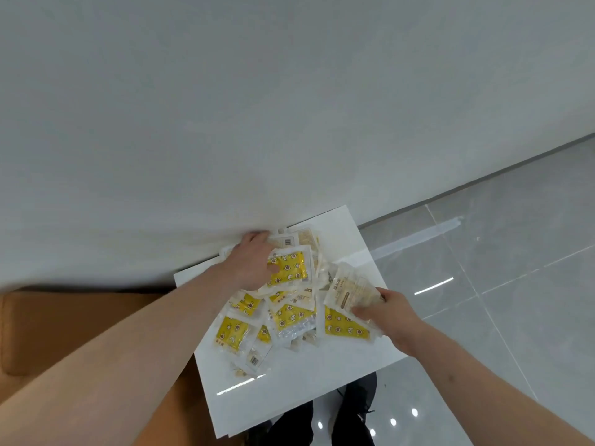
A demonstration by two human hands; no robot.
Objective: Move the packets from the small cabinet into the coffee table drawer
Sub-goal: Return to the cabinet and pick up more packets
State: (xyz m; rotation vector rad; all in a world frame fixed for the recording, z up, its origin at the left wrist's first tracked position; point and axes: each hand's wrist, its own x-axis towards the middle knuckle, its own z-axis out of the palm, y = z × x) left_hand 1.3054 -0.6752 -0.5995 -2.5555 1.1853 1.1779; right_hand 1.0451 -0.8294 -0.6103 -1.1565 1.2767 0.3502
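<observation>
The person's two bare forearms reach in from the bottom edge, and between them, lower still, stand two dark shoes (pixel 338 416) on the grey tiled floor (pixel 502 284). The left hand (pixel 249 265) lies on the far side of a heap of packets (pixel 289 313), its grip curled round a yellow-printed packet (pixel 289 267) with the thumb pressed on its face. The right hand (pixel 391 312) holds a pale, mostly clear packet (pixel 349 289) at the heap's right edge — fingers pinching it from the side. The heap sits on the glossy white top of the small cabinet (pixel 283 394), against the white wall (pixel 225 107). At least seven yellow-printed packets show, with several pale ones among and under them; the pile overlaps too much for an exact count. Two packets show a barcode — one at the far edge, one at the near left. One tan cushioned seat (pixel 64 329) stands just left of the cabinet, touching its side.
</observation>
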